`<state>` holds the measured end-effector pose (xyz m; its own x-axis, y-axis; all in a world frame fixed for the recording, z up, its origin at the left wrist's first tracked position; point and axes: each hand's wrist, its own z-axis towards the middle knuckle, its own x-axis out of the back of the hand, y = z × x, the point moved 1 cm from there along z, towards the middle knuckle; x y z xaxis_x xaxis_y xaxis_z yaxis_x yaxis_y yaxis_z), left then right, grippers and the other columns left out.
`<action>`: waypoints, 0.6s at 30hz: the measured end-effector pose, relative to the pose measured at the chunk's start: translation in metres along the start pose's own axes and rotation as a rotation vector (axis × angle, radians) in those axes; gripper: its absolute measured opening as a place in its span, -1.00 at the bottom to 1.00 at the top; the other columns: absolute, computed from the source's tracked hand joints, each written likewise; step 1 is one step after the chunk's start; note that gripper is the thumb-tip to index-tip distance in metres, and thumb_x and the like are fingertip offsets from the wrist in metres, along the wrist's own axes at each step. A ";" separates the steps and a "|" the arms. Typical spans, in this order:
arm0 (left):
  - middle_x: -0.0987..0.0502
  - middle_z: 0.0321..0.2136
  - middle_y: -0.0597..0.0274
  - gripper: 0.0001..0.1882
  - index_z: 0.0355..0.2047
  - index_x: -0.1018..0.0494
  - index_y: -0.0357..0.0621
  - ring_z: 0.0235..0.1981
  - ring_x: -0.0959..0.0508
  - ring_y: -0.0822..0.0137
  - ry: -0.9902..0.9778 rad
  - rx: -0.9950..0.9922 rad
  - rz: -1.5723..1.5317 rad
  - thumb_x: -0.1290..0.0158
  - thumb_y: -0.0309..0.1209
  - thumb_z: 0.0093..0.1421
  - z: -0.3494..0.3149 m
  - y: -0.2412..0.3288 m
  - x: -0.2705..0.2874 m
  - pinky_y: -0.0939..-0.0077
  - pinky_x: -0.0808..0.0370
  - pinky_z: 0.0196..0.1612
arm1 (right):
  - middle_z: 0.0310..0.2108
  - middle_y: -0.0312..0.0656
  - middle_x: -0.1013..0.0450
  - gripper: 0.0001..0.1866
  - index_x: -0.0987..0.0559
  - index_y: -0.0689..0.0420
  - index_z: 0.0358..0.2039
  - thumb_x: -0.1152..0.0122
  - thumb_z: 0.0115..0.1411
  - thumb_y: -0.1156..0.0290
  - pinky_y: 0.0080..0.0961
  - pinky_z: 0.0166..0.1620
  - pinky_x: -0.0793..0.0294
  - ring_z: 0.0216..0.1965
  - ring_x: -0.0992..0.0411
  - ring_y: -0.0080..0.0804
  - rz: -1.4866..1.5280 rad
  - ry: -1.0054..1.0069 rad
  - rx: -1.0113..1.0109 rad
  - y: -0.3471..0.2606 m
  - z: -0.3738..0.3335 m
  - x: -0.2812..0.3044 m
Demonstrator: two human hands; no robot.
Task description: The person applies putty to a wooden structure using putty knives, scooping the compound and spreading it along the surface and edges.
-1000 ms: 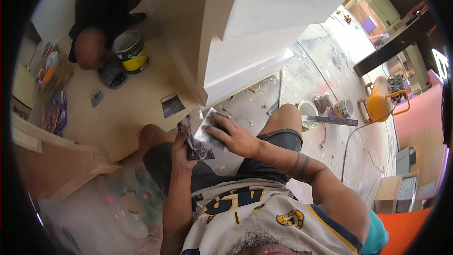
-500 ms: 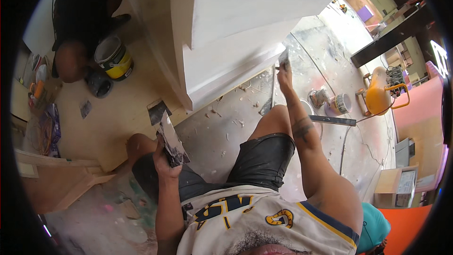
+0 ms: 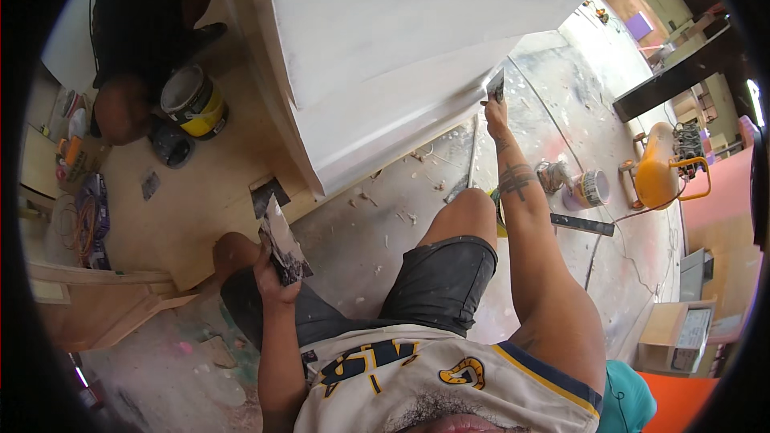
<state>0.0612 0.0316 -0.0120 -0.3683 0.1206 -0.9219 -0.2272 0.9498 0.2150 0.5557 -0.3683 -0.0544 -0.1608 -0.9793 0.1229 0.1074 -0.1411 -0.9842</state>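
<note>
My left hand (image 3: 275,281) is closed around a flat plate (image 3: 285,247) smeared with pale putty and dark at its lower end; it is above my left thigh. My right arm is stretched far forward. At its end my right hand (image 3: 496,116) grips a putty knife (image 3: 496,88), whose blade is beside the far end of a white-coated panel's lower edge. The large white panel (image 3: 385,40) rises in front of me, with a ledge along its bottom. Whether the blade touches the panel, I cannot tell.
On the left, a person (image 3: 132,40) in dark clothes is beside a black-and-yellow bucket (image 3: 192,103) on a wooden board (image 3: 172,216). To the right are a putty-stained pail (image 3: 589,190), a dark bar (image 3: 581,224), an orange compressor (image 3: 658,164) and cables. Debris litters the floor (image 3: 353,252).
My right hand with the putty knife has shifted slightly right in the view. My left hand and its plate have moved a little left and down. The view itself has shifted slightly.
</note>
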 end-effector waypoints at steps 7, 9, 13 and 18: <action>-0.62 -0.17 0.21 -0.68 0.04 -0.47 -0.09 -0.19 -0.63 0.26 0.062 -0.009 0.066 -0.02 -0.24 0.36 0.002 0.001 0.004 0.36 -0.58 -0.09 | -0.09 -0.22 -0.48 -0.60 -0.42 0.20 0.17 0.02 0.43 0.26 -0.41 -0.15 -0.42 -0.24 -0.39 -0.41 -0.044 -0.054 -0.038 0.001 0.006 -0.008; -0.62 -0.17 0.21 -0.68 0.04 -0.47 -0.09 -0.19 -0.63 0.26 0.056 -0.018 0.077 -0.02 -0.24 0.36 0.003 0.002 0.006 0.36 -0.58 -0.09 | -0.10 -0.22 -0.48 -0.61 -0.41 0.19 0.17 0.05 0.44 0.27 -0.41 -0.16 -0.42 -0.23 -0.38 -0.41 -0.065 -0.062 -0.052 -0.002 0.005 -0.011; -0.61 -0.17 0.21 -0.68 0.04 -0.47 -0.07 -0.20 -0.63 0.26 0.041 -0.020 0.065 -0.03 -0.23 0.36 0.002 0.004 0.008 0.33 -0.58 -0.10 | -0.14 -0.24 -0.42 -0.64 -0.33 0.13 0.21 0.16 0.45 0.38 -0.41 -0.20 -0.40 -0.25 -0.35 -0.43 -0.058 -0.092 -0.032 -0.007 -0.003 -0.019; -0.61 -0.18 0.22 -0.70 0.03 -0.46 -0.06 -0.20 -0.63 0.25 0.047 -0.048 0.092 -0.03 -0.24 0.35 -0.002 0.004 0.008 0.32 -0.59 -0.12 | -0.08 -0.21 -0.40 -0.59 -0.24 0.12 0.27 0.21 0.44 0.44 -0.42 -0.19 -0.40 -0.22 -0.34 -0.44 -0.096 -0.173 -0.037 -0.009 -0.018 -0.031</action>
<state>0.0550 0.0360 -0.0178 -0.4313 0.1916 -0.8816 -0.2329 0.9204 0.3140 0.5423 -0.3338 -0.0516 0.0031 -0.9725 0.2330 0.0631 -0.2324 -0.9706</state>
